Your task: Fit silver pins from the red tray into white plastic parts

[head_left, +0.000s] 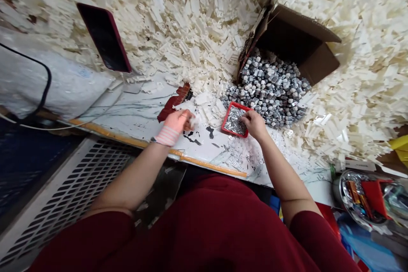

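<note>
My left hand (180, 120) is closed around a small white plastic piece (193, 121) just above the worn table top (140, 114). A striped band wraps its wrist. My right hand (254, 123) reaches into a small red tray (227, 115) filled with thin shiny metal pins, its fingers pinched together over the pins. What the pinch holds is too small to make out. A heap of grey metal parts (270, 89) lies right behind the tray. White plastic pieces (191, 21) cover most of the table in a deep pile.
An open cardboard box (302, 42) lies on its side behind the grey parts. A dark phone (104, 38) leans at the back left beside a plastic-covered bundle with a black cable (44, 89). A metal bowl of odds and ends (366, 199) sits at the right.
</note>
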`<state>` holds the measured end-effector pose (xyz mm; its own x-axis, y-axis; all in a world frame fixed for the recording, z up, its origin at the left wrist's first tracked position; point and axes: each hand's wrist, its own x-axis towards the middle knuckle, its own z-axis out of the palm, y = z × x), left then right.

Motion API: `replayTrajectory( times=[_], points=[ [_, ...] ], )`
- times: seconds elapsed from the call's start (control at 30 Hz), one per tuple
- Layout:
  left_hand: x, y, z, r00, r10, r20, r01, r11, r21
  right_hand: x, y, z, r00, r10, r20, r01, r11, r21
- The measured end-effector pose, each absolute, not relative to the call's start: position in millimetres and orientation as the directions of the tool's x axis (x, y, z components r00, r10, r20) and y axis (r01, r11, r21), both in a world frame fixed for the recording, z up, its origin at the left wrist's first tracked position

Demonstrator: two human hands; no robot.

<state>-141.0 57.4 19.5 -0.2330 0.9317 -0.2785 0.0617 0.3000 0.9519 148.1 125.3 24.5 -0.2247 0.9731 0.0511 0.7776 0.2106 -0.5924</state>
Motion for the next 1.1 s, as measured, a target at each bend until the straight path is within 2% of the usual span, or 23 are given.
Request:
replayTrajectory(
  times=[0.1,0.17,0.23,0.3,0.6,0.83,1.1],
  points=[
    [-96,41,14,-0.173,0.939,-0.297,-0.096,0.284,0.954,143,104,25,-0.201,0.979,0.024,0.569,0.136,-0.811],
    [-65,35,12,-0.061,0.954,-0.293,-0.218,0.273,0.937,141,87,28,-0.203,0.979,-0.011,0.402,0.073,-0.913],
    [-39,31,11,0.066,0.949,-0.308,-0.331,0.312,0.89,141,70,32,-0.199,0.978,-0.059,0.241,-0.01,-0.971],
    [-20,28,10,0.146,0.934,-0.327,-0.374,0.358,0.856,142,59,36,-0.183,0.98,-0.078,0.139,-0.053,-0.989],
    [-5,17,17,0.14,0.939,-0.315,-0.216,0.34,0.915,147,47,27,-0.154,0.988,0.033,0.242,0.07,-0.968],
    [-4,15,22,0.184,0.929,-0.322,-0.199,0.356,0.913,147,39,29,-0.13,0.99,0.047,0.257,0.079,-0.963],
    [-6,14,17,0.215,0.919,-0.329,-0.224,0.374,0.9,143,32,27,-0.049,0.998,0.045,0.199,0.054,-0.979]
  ],
)
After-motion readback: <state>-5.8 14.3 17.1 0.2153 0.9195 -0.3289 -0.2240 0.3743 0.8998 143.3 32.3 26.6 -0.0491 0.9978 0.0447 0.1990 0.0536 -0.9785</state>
